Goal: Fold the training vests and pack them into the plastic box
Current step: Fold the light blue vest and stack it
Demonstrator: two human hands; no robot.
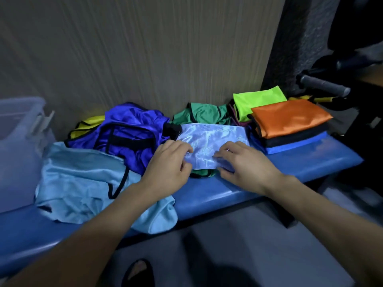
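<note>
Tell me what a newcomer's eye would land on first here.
First, the left hand and right hand pinching a pale blue vest at the middle of the blue bench. Next, the folded stack at the right, topped by an orange vest, and the unfolded royal blue vest heaped at the left.

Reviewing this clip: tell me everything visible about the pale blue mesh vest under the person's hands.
The pale blue mesh vest is shiny, fine-meshed fabric, folded into a rough rectangle and lying flat on the blue padded bench. The left hand pinches its near left edge; the right hand grips its near right corner with curled fingers. It lies over a green vest, which shows behind it and under its near edge. The dark blue vest borders it on the left, the folded stack on the right.
</note>
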